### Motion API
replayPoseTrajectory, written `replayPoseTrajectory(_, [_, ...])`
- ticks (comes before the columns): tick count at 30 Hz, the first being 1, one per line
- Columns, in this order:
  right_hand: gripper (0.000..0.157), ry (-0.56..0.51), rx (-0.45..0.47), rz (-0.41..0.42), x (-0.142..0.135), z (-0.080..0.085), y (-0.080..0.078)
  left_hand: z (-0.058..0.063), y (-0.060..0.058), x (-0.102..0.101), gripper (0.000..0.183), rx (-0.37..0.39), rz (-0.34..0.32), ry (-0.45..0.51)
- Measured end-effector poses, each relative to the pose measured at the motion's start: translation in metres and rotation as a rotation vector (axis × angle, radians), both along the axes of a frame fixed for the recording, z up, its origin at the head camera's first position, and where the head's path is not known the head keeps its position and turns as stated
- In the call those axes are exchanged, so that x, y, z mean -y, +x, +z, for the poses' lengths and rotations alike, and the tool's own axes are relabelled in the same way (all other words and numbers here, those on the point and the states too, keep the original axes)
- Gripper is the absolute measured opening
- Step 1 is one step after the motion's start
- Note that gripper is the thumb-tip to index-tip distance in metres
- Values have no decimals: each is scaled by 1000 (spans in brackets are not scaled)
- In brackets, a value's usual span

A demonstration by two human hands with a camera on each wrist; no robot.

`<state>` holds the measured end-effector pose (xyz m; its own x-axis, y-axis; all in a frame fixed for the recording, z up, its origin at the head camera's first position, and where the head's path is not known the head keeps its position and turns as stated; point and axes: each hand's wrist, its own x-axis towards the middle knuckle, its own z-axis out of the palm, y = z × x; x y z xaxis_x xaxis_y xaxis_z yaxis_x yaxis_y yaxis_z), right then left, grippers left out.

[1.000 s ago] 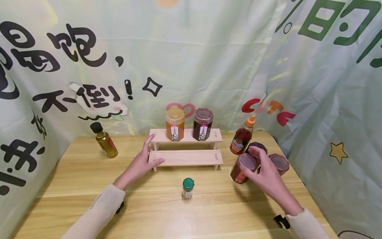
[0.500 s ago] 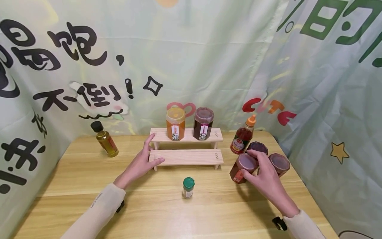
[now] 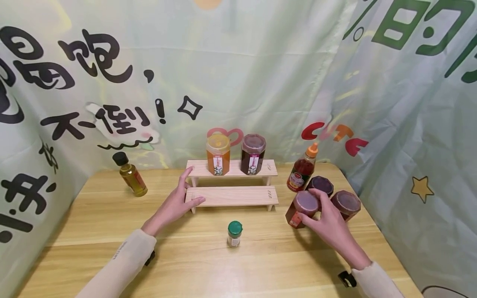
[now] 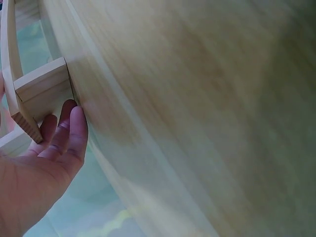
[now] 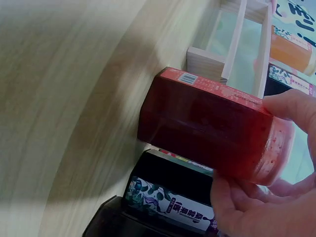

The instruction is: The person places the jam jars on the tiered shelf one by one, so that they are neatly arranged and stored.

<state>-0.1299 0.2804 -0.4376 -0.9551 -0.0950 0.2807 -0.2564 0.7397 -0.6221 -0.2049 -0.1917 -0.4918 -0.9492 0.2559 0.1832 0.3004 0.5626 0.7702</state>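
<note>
Gripping red jar [image 5: 207, 128], right hand [image 3: 331, 224]; left hand [image 3: 174, 205] spread, holding rack [image 3: 234, 196]

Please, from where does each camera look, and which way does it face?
Head: worn on the head, looking forward and down at the table and stand; left hand, right hand and both sleeves show.
Left wrist: on that wrist, facing the stand's end and table; left hand shows.
Right wrist: on that wrist, facing the held red jar, stand beyond; right hand shows.
Shared: head and right wrist both show the red jar and stand.
</note>
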Motion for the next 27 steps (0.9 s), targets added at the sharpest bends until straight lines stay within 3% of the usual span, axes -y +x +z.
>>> replayPoseTrajectory(5, [90, 11, 78, -23, -1, -6, 3, 0, 0, -1, 111, -4, 0, -9])
replayPoseTrajectory(10, [96, -8, 96, -25, -2, -15, 4, 0, 1, 0, 109, -6, 5, -15])
replayPoseTrajectory(17, [97, -72, 41, -6, -1, -24, 3, 2, 1, 1, 109, -3, 2, -4])
replayPoseTrajectory(27, [94, 5, -80, -15, 0, -32, 3, 3, 2, 3, 109, -3, -10, -30])
